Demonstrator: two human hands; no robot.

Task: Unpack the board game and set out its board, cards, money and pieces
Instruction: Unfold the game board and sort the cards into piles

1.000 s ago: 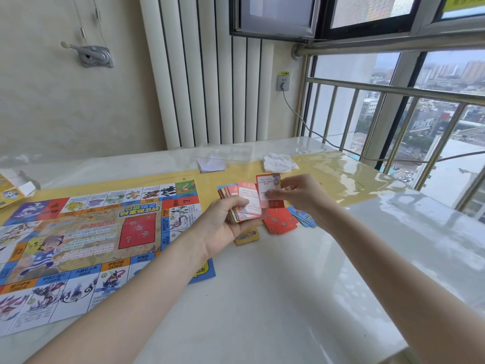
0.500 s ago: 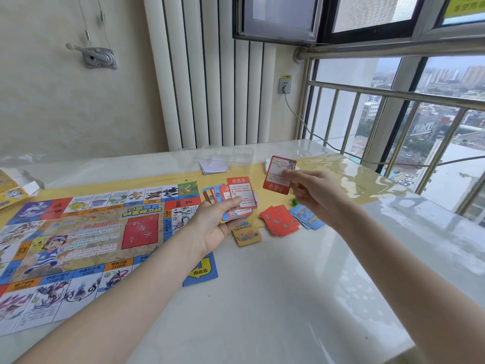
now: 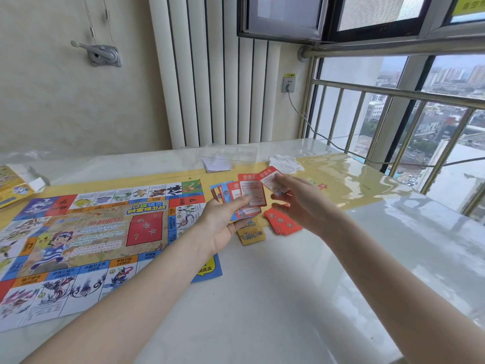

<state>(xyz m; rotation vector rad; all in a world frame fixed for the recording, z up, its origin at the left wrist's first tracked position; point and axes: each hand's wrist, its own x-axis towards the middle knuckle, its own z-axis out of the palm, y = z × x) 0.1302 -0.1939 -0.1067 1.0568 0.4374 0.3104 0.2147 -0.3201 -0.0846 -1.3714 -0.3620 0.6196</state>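
The colourful game board (image 3: pixel 78 245) lies unfolded on the left of the table. My left hand (image 3: pixel 223 224) holds a fanned stack of red and blue cards (image 3: pixel 244 195) just right of the board. My right hand (image 3: pixel 301 203) pinches a single red-bordered card (image 3: pixel 269 178) above and right of that fan. A pile of red cards (image 3: pixel 282 222) lies face down under my right hand. A small yellow card pile (image 3: pixel 250 233) sits below the fan.
The game box (image 3: pixel 10 187) lies at the far left edge. White folded paper (image 3: pixel 216 164) and a crumpled white wrapper (image 3: pixel 284 162) lie at the back. A small red piece (image 3: pixel 322 186) rests right of my right hand. A railing and window bound the right side.
My right hand lifted one card off the fan, carried it up and right, and now has brought it back close to the fan. The left hand stayed in place.
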